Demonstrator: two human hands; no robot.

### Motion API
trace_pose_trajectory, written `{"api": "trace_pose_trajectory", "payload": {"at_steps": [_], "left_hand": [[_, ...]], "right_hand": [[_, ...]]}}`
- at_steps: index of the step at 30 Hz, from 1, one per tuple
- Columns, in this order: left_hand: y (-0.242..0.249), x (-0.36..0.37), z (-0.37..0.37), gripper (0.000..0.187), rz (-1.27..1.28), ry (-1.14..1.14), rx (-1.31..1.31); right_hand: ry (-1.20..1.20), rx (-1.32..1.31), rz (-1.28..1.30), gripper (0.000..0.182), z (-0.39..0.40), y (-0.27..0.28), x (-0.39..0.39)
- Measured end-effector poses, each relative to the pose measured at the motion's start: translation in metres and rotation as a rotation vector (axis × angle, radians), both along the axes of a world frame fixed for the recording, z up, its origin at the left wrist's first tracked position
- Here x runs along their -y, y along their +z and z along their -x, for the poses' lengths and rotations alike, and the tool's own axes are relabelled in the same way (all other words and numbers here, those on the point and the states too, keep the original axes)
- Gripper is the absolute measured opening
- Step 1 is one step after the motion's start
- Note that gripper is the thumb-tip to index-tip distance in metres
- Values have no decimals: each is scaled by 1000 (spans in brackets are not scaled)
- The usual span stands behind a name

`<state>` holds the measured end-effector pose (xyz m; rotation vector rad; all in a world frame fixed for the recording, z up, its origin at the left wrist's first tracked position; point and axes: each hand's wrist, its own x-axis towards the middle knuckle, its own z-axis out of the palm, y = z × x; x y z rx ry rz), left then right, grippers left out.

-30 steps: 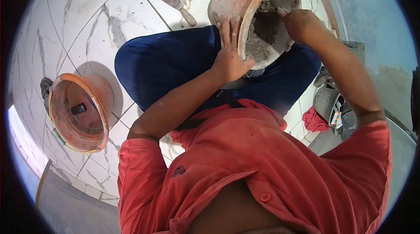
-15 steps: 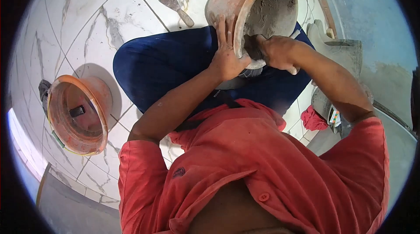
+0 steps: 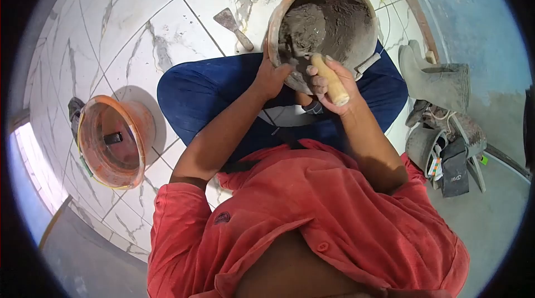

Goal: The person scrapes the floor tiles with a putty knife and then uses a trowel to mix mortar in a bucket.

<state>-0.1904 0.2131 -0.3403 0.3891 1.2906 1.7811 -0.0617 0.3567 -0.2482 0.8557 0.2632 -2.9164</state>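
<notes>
A mortar-smeared bucket (image 3: 365, 33) is tilted toward me between my bent legs, with grey wet mortar (image 3: 304, 25) inside. My left hand (image 3: 272, 79) grips its near left rim, thumb over the edge and fingers mostly hidden on the outer side. In my right hand (image 3: 346, 83) is a trowel (image 3: 331, 79), held by its pale wooden handle. Its metal end points into the bucket; the blade is mostly hidden against the dark mortar. A flat scraper (image 3: 233, 28) lies on the tiles left of the bucket.
An orange bucket (image 3: 147, 125) with a dark object (image 3: 112, 138) inside stands at left on marbled tiles. Rubber boots (image 3: 446, 83), worn shoes (image 3: 443, 120) and a dark pouch (image 3: 455, 172) sit at right, near the blue wall (image 3: 468, 14).
The bucket's mouth has turned more toward me. My right hand has drawn back and rotated, so the trowel's handle now shows. My left hand has shifted down the rim, thumb over the edge.
</notes>
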Motion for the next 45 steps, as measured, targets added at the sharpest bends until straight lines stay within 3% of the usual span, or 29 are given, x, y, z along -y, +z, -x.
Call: {"api": "trace_pose_trajectory", "payload": {"at_steps": [4,6,7,9,11,14,15,17,18,21,25,27,28,29,30,31,33,36,40,43,45], "left_hand": [[-30,-6,-2,52,-26,88,-125],[-21,-8,-1,65,65,-68,-141],[-16,-9,-6,65,61,-67,-132],[-9,-8,-16,81,67,36,-402],[-8,-7,-16,86,70,19,-397],[-19,-8,-13,90,52,-12,-348],[-19,-10,-10,89,36,-3,-298],[-10,-13,1,88,78,1,-295],[-2,-16,10,86,127,11,-296],[8,-22,37,81,-67,111,-279],[17,-23,58,75,-122,102,-325],[10,-12,78,72,40,43,-377],[9,-7,87,68,42,143,-67],[9,-4,95,65,38,242,246],[9,-4,107,61,279,323,126],[-28,-3,124,61,593,419,-382],[-14,-9,124,54,1137,253,-449],[2,-16,108,52,1303,129,-449],[-41,-19,124,53,1289,-13,-635],[-40,-13,129,49,1305,154,-448],[-43,-2,133,48,1249,239,-459]], "right_hand": [[-26,56,-32,32,-21,24,-17],[-23,94,-54,37,-39,33,-27],[-22,104,-58,37,-48,38,-30],[79,210,-172,34,-58,52,-31],[97,254,-221,33,-58,77,-33],[419,380,-767,44,-52,113,-32],[413,385,-773,44,-44,121,-29],[704,445,-1205,49,-27,128,-25],[739,418,-1398,55,-29,114,-28],[843,465,-1591,57,-15,102,-26],[642,337,-1657,56,-9,76,-28],[647,298,-1779,56,-10,60,-27],[645,294,-1910,56,-10,55,-27],[635,273,-1900,56,-10,52,-26],[606,308,-1754,57,-11,50,-26],[577,345,-1609,58,-13,48,-25],[536,332,-1603,58,-17,46,-21],[453,293,-1614,58,-19,43,-22],[421,259,-1592,59,-26,27,-25],[388,255,-1619,59,-26,29,-22],[342,213,-1697,60,-27,27,-24]]}}
